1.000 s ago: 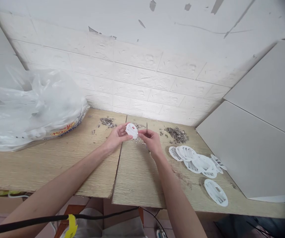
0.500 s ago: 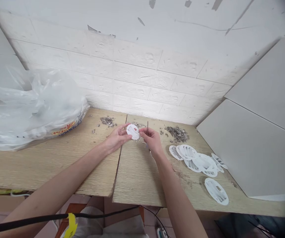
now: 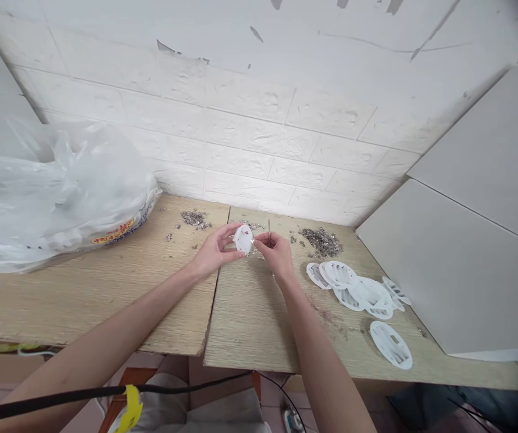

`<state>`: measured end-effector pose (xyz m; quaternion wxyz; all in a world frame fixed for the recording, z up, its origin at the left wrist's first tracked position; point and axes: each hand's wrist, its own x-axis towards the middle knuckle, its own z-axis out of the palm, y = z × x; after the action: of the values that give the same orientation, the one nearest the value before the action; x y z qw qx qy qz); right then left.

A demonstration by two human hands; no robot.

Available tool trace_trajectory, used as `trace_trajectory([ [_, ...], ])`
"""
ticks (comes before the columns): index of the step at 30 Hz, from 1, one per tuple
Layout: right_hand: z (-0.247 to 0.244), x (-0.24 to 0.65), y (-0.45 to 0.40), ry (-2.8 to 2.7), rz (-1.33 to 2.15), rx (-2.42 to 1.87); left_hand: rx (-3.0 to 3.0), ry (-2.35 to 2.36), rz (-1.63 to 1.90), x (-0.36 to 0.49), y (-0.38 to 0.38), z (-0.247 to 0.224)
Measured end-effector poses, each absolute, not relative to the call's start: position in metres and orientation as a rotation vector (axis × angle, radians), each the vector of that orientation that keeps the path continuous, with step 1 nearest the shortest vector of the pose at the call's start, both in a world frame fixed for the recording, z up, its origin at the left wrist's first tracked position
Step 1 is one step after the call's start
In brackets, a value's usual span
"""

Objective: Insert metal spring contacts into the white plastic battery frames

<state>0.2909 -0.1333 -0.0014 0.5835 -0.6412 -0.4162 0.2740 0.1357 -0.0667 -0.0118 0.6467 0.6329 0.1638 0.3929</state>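
Observation:
A white oval plastic disc [image 3: 243,239] is gripped at its edge between the thumb and fingers of my left hand [image 3: 214,251], above the wooden table. Close to its right edge, my right hand [image 3: 277,252] pinches a small shiny piece [image 3: 253,241], too small to make out well. A thin dark tool [image 3: 268,227] stands up from the same right hand. Behind the disc, small metal parts [image 3: 254,226] lie partly hidden by it and my hands.
Metal parts form a heap [image 3: 322,242] on the right and another [image 3: 195,219] on the left. White discs [image 3: 371,293] overlap at the right, with a single disc [image 3: 390,344] nearer. A plastic bag [image 3: 65,198] fills the left; a black cable [image 3: 187,388] crosses below.
The disc in my left hand has turned to a narrower, more upright angle. A shiny piece now shows at my right fingertips. The camera view has shifted slightly.

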Motion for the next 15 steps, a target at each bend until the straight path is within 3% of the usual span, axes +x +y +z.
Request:
trace_trajectory([
  [15,-0.002,0.292,-0.135,-0.969,0.681,-1.532,1.679,0.365,0.845,0.134,-0.079,-0.013],
])
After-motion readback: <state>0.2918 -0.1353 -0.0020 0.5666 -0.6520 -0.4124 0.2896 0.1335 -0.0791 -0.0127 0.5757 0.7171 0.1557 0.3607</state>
